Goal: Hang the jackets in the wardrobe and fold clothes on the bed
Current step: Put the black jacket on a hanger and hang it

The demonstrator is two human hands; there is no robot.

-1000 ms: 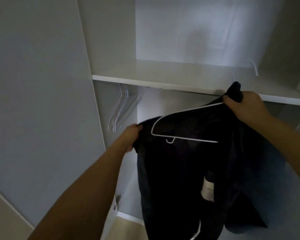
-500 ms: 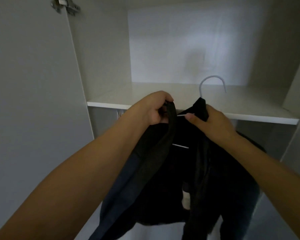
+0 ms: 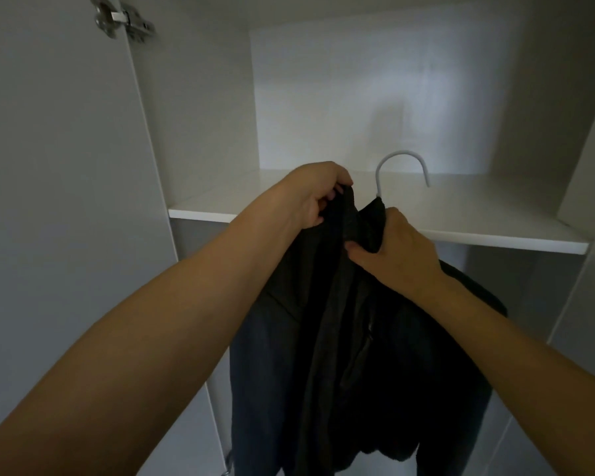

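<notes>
both hands are gripping one dark jacket at its collar, the left hand bunching cloth, the right hand pinching the neck under the white hanger hook. judged soft, limp, moderately heavy and prone to slipping off the hanger; best held at the neck. it is hanging just before the wardrobe shelf edge; the open room is lying below that edge.

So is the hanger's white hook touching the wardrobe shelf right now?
Cannot tell. In the head view the white hook rises from the jacket collar in front of the shelf; no gap or contact shows plainly.
</notes>
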